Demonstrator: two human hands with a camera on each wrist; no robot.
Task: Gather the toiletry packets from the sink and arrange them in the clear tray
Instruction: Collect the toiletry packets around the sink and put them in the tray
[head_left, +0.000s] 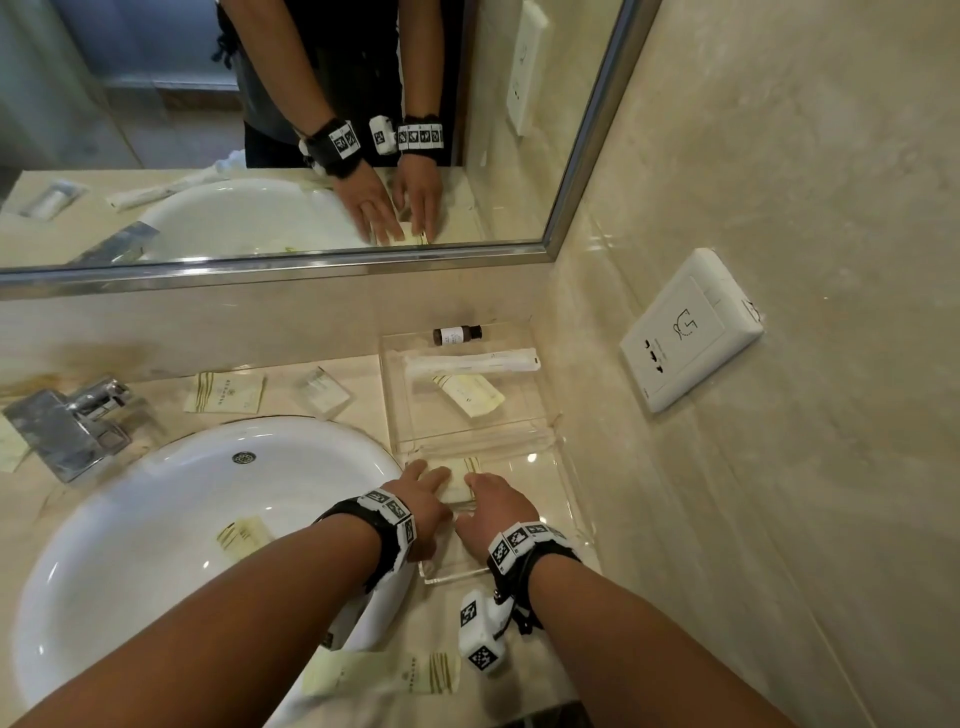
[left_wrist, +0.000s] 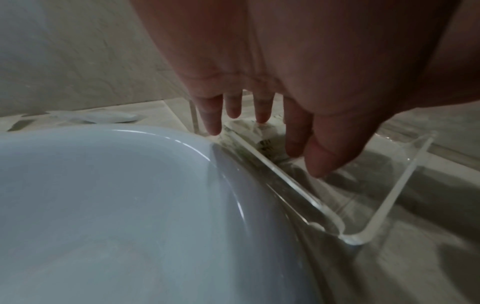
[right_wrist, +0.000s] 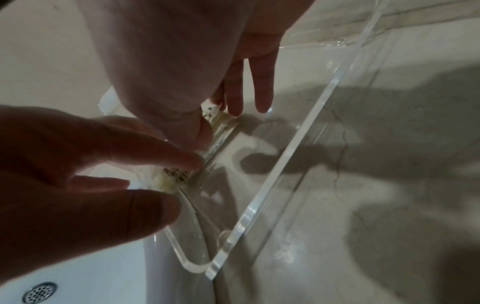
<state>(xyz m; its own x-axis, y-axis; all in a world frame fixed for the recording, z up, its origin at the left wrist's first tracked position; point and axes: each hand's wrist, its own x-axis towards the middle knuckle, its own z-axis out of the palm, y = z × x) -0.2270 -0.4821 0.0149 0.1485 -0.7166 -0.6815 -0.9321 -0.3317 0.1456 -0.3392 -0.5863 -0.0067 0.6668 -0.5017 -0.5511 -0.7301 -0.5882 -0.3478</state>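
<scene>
sink (head_left: 156, 519): one packet (head_left: 244, 535) lying in the bowl | tray (head_left: 566, 499): just right of sink, holds a bottle (head_left: 457, 334), long sachet (head_left: 470, 361), tube (head_left: 470, 395) | left hand (head_left: 423, 501), right hand (head_left: 493, 506): both flat, fingers extended, pressing a cream packet (head_left: 460, 478) onto tray's near floor

Faucet (head_left: 67, 423), mirror (head_left: 311, 130), perhaps wall socket (head_left: 691, 332).
</scene>
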